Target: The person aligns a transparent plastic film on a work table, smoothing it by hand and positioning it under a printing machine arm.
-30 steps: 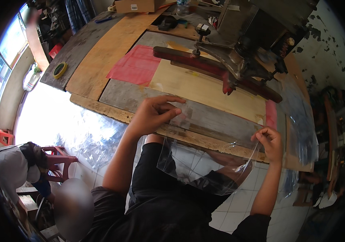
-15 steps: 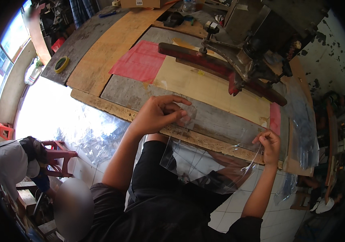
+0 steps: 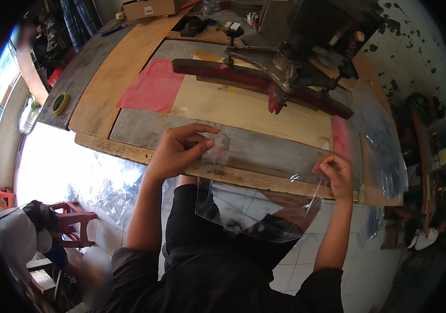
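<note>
Now clear plastic sheet (image 3: 257,208) pinched between both hands' fingers (image 3: 197,148).

Window glare at left (fisheye-bent edges), dim right.

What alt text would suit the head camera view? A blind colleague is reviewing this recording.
Seen from above, a person's left hand and right hand hold a clear plastic sheet at the near edge of a worn wooden workbench, the sheet hanging over their lap. Behind it stands a metal machine with a long red bar.
</note>
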A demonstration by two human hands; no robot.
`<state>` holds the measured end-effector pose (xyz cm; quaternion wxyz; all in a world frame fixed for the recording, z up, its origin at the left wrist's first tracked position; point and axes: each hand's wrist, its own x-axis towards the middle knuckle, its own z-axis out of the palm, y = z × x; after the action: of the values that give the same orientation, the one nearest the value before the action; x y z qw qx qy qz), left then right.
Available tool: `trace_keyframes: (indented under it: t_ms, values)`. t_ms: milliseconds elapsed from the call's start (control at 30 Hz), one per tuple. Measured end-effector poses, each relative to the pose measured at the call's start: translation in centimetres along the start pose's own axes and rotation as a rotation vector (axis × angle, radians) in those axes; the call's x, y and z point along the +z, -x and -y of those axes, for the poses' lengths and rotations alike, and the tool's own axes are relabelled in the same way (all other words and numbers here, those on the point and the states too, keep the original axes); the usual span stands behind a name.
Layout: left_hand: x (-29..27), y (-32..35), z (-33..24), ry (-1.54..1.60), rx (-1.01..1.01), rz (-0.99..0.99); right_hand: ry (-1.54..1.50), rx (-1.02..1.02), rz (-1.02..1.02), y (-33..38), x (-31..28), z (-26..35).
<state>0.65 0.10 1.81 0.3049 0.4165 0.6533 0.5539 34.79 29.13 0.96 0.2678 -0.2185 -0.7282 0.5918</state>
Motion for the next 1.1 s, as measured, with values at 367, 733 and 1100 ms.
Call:
trace_keyframes:
  t_ms: [367,733,1100]
  values:
    - [0.4,-0.1,0.9,0.075,0.011,-0.083,0.222,0.077,0.083,0.8,-0.4,6.9]
    - [-0.1,-0.2,1.3,0.115,-0.013,-0.042,0.212,0.054,0.060,1.7,0.0,8.1]
    - [-0.2,-0.2,1.3,0.100,0.004,-0.027,0.229,0.039,0.032,2.4,0.3,8.2]
